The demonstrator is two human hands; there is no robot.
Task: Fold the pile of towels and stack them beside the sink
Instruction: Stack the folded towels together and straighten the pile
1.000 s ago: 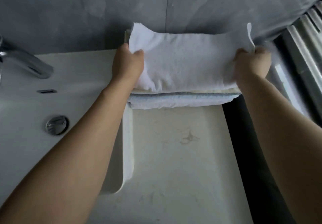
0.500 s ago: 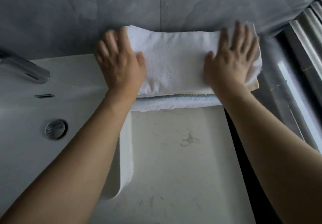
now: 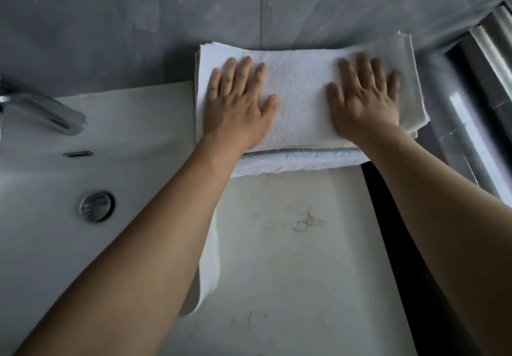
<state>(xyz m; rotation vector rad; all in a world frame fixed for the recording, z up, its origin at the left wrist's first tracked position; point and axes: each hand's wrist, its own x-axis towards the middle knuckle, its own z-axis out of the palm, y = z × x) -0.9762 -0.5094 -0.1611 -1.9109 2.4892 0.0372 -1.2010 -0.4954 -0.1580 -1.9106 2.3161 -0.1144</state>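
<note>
- The desk (image 3: 291, 244) is a pale stone-look top with faint grey veining and a few scuffs, running up to a dark grey tiled wall (image 3: 166, 23).
- The white sink (image 3: 69, 175) sits on the left, with a chrome faucet (image 3: 47, 111), an overflow slot and a round drain plug (image 3: 96, 206).
- There's a dark gap along the right edge of the desk, then what looks like a metal window frame (image 3: 471, 106).
- The stack of folded towels (image 3: 302, 100) sits at the back of the desk, against the wall, just right of the sink. White one on top, a cream layer under it, a bluish one at the bottom.
- The left hand (image 3: 235, 109) and right hand (image 3: 365, 103) both lie flat on the top towel, fingers straight and spread, so no grip on anything, just pressing.
- Versus a second ago: back then both hands were pinching the towel's ends and it was bulging up. Half a second ago they'd gone flat near the outer edges. Now they're more toward the middle and the towel lies flatter.
</note>
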